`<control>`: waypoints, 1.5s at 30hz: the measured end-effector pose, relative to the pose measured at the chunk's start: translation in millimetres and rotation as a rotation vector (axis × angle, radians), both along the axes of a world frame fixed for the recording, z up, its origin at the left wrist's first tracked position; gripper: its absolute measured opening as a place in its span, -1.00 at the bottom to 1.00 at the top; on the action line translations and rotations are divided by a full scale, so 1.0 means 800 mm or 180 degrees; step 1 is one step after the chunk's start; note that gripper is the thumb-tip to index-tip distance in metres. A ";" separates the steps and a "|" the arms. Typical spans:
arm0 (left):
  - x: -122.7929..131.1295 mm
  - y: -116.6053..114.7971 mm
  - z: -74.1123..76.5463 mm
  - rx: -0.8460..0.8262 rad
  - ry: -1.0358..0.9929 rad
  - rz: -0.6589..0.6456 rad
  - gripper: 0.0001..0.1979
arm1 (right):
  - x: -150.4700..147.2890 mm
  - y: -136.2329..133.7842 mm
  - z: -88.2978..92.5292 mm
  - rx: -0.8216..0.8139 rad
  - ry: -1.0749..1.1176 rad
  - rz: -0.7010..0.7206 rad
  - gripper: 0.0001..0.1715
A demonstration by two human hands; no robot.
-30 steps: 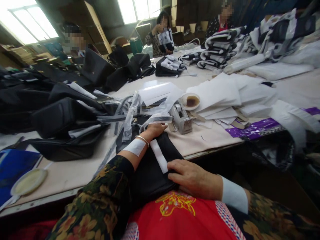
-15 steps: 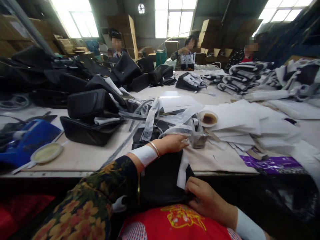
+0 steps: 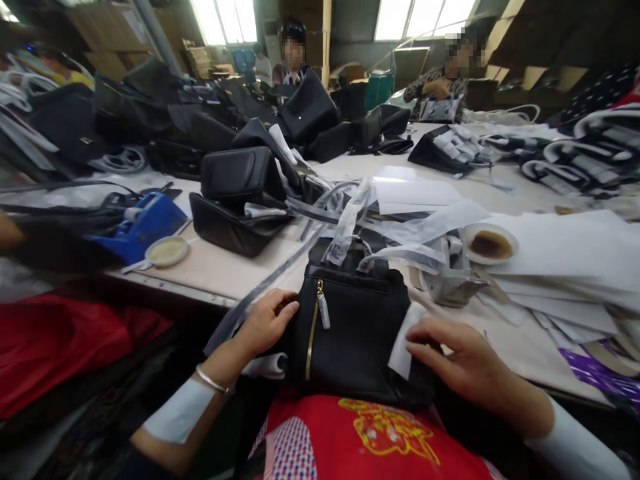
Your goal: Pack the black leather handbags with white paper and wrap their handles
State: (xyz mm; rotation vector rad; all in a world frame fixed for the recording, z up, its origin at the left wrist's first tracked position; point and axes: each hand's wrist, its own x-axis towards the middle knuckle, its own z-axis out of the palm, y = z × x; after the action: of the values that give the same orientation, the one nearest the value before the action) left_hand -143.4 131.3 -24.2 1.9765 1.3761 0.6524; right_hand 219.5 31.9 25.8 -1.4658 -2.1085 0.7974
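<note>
No text, brand or number can be read: the pale marks on the purple plastic are too blurred, the pale patch on the cardboard box too unclear, and the yellow motif on the red apron forms no legible letters

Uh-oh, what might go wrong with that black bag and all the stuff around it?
The black bag reaches past the edge of the table, against the red apron, so it might slide down if the left hand and right hand move away. A wrapped strap at its top lies right by the tape dispenser and might snag. The small dish with something brown in it is close by; a bump could perhaps stain the white sheets.
</note>
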 end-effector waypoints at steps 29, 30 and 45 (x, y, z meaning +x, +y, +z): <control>-0.017 -0.007 0.011 -0.1310 -0.0939 0.0174 -0.70 | -0.021 0.063 -0.057 0.0898 -0.1621 0.0599 -0.51; -0.019 -0.007 0.013 -0.1246 -0.0962 0.0315 -0.71 | -0.024 0.061 -0.053 0.0883 -0.1547 0.0608 -0.54; 0.130 0.122 0.048 0.0303 -0.0439 -0.0021 -0.68 | -0.095 0.042 -0.020 0.0216 -0.0676 0.0765 -0.61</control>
State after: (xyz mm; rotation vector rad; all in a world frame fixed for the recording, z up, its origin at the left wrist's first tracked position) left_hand -39.6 229.0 14.4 1.9688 1.2762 0.8490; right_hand 143.2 65.9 9.6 -1.3282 -2.4809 0.6706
